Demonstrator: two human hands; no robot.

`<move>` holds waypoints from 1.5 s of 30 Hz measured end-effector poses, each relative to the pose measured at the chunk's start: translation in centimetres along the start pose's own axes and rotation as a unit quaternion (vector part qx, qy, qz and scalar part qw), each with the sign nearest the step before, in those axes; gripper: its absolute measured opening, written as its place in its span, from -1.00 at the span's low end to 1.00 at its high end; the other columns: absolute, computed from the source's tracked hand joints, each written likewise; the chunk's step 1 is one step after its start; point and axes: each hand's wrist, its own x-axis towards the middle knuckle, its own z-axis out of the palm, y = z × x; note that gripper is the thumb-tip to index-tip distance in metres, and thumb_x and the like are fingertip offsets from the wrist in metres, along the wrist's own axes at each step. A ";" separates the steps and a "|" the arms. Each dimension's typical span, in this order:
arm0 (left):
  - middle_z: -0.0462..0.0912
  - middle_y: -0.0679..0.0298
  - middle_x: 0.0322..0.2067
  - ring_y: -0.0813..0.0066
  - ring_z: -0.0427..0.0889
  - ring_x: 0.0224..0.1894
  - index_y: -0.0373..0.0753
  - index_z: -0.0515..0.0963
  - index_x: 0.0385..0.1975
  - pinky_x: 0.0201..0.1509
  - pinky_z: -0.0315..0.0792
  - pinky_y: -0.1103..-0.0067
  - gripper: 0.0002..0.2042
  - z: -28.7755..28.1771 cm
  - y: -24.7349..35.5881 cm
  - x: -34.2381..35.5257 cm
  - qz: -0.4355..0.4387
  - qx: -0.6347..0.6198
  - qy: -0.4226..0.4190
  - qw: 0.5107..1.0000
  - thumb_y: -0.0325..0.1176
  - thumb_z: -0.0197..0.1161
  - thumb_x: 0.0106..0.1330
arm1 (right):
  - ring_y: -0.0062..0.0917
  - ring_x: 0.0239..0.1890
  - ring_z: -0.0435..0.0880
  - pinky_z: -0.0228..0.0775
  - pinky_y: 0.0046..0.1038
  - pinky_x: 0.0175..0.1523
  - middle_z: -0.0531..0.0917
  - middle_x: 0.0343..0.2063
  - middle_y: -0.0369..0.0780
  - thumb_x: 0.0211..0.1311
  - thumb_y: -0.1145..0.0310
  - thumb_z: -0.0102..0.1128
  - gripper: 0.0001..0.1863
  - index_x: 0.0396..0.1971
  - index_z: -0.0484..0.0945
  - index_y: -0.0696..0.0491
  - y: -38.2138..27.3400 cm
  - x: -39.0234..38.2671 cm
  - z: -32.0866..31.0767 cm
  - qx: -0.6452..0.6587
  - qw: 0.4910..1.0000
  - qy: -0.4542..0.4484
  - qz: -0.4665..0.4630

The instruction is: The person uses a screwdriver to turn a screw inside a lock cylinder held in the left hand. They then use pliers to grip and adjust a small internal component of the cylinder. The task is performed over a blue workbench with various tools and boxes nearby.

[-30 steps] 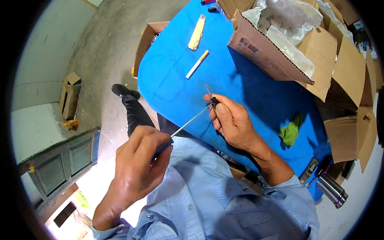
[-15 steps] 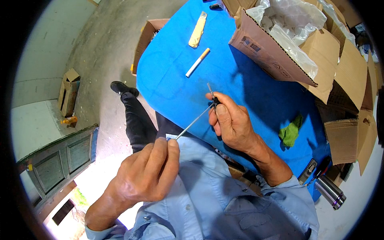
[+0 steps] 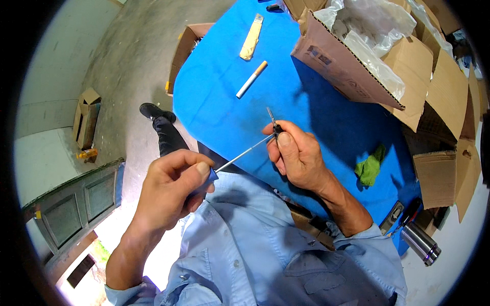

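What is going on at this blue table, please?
A person holds a blue-handled tool in the left hand, its thin metal shaft reaching to a small black part pinched in the right hand. Whether the tip is seated in it is too small to tell. On the blue table lie a cigarette and a green cloth, near an open cardboard box.

Bench [image 3: 214, 97]: blue surface, rounded left end. Toward the far side lies a yellow-wrapped strip [image 3: 250, 41]; nearer, a white cigarette [image 3: 251, 79] with tan end, slantwise. Far right: open cardboard box [image 3: 342, 71]. Right: crumpled green cloth [image 3: 369, 167].
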 end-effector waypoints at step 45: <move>0.58 0.31 -0.46 0.69 0.58 -0.52 -0.31 0.48 -0.25 -0.56 0.41 0.72 -0.81 0.1 2.1 -1.2 0.008 0.117 0.015 0.993 -0.41 0.32 0.26 | -0.77 -0.64 0.40 0.27 -0.63 -0.53 0.51 -0.58 -0.34 0.61 0.28 -0.18 -0.63 0.04 0.51 0.25 0.2 -0.2 -0.1 0.083 0.995 -0.045 0.025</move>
